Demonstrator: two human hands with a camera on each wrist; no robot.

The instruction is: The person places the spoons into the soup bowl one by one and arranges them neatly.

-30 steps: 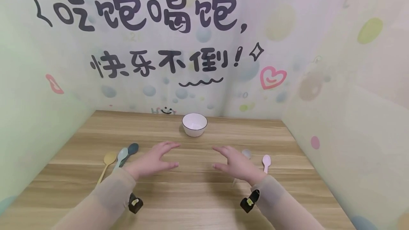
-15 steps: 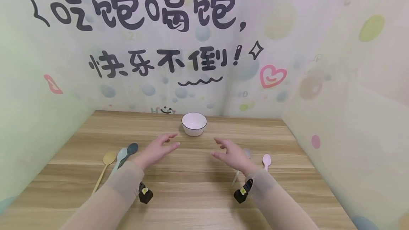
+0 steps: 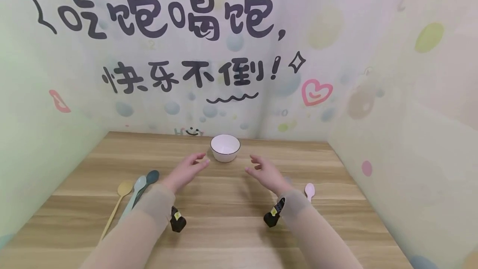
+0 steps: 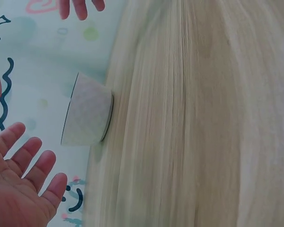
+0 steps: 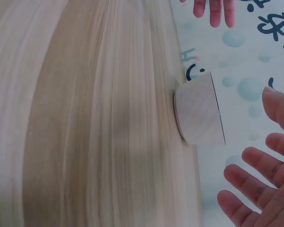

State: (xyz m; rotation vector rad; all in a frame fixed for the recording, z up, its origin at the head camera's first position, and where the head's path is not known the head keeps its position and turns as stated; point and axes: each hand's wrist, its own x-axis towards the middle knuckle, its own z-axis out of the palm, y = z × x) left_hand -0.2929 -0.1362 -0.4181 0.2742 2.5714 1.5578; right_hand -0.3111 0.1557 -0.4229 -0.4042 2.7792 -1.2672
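Note:
A white bowl (image 3: 225, 155) with a thin dark rim stands upright at the back of the wooden table, and its side shows in both wrist views. My left hand (image 3: 186, 172) hovers just short of it on the left, fingers spread and holding nothing. On the other side, my right hand (image 3: 266, 173) is held the same way, apart from the bowl. In the left wrist view the left palm and fingers (image 4: 26, 158) are relaxed. The right fingers (image 5: 255, 163) look just as loose in the right wrist view.
Left of my left arm lie a yellow spoon (image 3: 125, 188), a light blue spoon (image 3: 140, 184) and a dark blue spoon (image 3: 152, 177). A pink spoon (image 3: 309, 190) lies at the right; a pale spoon (image 3: 286, 180) is mostly hidden by my right arm. A printed wall (image 3: 239, 115) rises behind the table.
Both hands have moved forward over the table, closer to the bowl on either side. The bowl and the spoons have stayed where they were.

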